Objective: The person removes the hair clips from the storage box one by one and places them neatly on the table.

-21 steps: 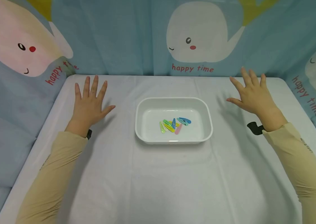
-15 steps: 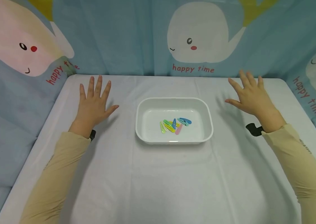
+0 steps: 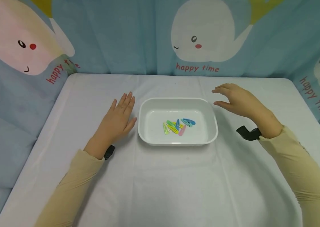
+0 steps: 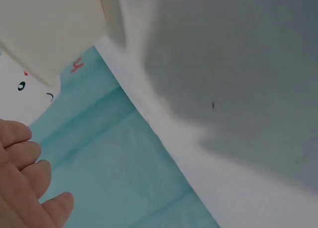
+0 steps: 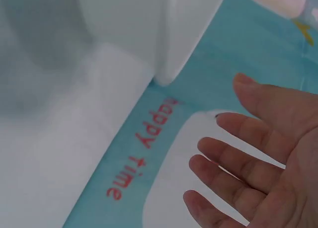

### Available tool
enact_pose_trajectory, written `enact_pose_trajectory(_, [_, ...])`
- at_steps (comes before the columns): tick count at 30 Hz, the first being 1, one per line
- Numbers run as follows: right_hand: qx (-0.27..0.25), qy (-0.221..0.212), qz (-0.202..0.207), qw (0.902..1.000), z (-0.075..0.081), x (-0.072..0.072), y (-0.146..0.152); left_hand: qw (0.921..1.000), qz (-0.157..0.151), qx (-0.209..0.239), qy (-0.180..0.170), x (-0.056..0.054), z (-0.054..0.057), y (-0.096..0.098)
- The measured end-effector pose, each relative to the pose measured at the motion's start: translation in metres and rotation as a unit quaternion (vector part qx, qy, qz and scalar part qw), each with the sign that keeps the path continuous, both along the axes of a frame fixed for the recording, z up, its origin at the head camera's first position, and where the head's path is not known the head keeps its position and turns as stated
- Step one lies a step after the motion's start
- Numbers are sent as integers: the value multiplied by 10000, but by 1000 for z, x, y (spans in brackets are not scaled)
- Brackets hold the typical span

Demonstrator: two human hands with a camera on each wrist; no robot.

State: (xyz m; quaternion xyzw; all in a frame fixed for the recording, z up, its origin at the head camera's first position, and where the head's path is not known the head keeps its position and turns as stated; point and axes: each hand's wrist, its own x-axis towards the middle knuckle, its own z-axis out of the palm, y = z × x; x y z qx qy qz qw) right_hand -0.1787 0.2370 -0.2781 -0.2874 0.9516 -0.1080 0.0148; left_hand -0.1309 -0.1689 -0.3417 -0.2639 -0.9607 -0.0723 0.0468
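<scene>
A white rectangular tray (image 3: 178,141) stands in the middle of the table. On its floor lie several small snap hair clips (image 3: 172,129) in yellow, green, blue and pink, bunched towards the front. Just left of the tray, my left hand (image 3: 115,121) hovers with straight fingers and holds nothing. My right hand (image 3: 240,100) is beyond the tray's right rim, fingers lightly bent, with nothing in it. In the right wrist view the spread fingers (image 5: 233,171) and bare palm show. Part of the tray's outer wall (image 4: 49,24) shows large in the left wrist view.
White cloth covers the table (image 3: 177,186). Behind it and at the sides hangs a blue curtain (image 3: 125,37) printed with whales and red lettering. A black band part (image 3: 247,133) sticks out at the right wrist.
Both hands have moved inward towards the tray, the left one rightward and the right one leftward. Their fingers were more widely spread before. The clips lie as they did.
</scene>
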Motion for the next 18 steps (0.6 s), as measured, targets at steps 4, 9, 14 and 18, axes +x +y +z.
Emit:
enact_pose_trajectory(4, [-179, -90, 276, 9994, 1, 1, -16, 9999, 63, 71, -121, 8, -6, 8])
enact_pose_trajectory(9, [-304, -485, 586, 9966, -1, -1, -34, 9996, 49, 231, -126, 13, -13, 18])
enact_pose_trajectory(14, [-380, -1070, 834, 9900, -6, -6, -48, 9992, 67, 329, -199, 17, -18, 27])
enact_pose_trajectory(18, [-377, -1473, 1003, 9833, -12, -14, -58, 9989, 123, 312, -317, 20, -20, 33])
